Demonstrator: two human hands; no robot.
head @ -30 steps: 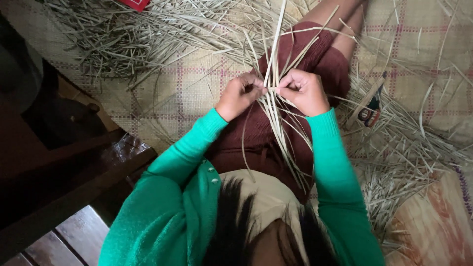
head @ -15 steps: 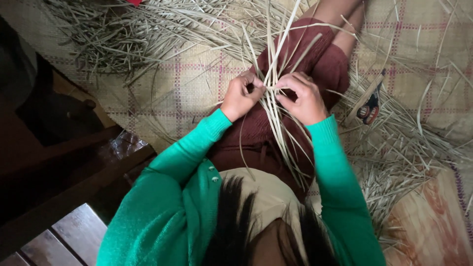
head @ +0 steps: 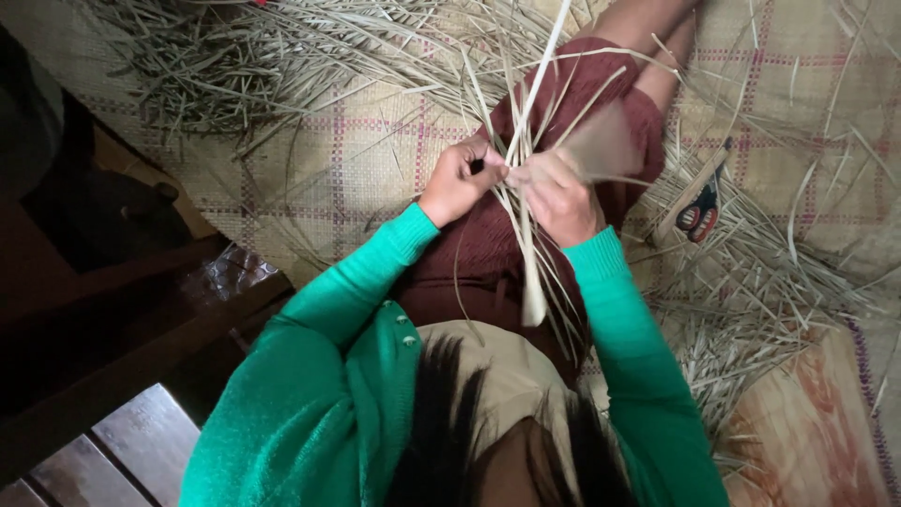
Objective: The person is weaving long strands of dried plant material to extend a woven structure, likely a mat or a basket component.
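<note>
A bundle of long pale dried leaf strips [head: 526,244] crosses my lap over a maroon skirt [head: 469,263]. My left hand [head: 458,180] pinches the strips where they cross. My right hand [head: 561,195] grips them just beside it; one strip near it is blurred. Both arms wear bright green sleeves. One long strip [head: 549,56] sticks up and away from my hands.
A woven checked mat [head: 357,160] lies under me, strewn with loose dried strips [head: 235,56]. Scissors with red-and-black handles [head: 696,208] lie on the mat to the right. Dark wooden furniture [head: 122,376] stands at the left.
Both hands stayed at the crossing of the strips. My right hand has shifted slightly and a strip near it is now blurred by motion.
</note>
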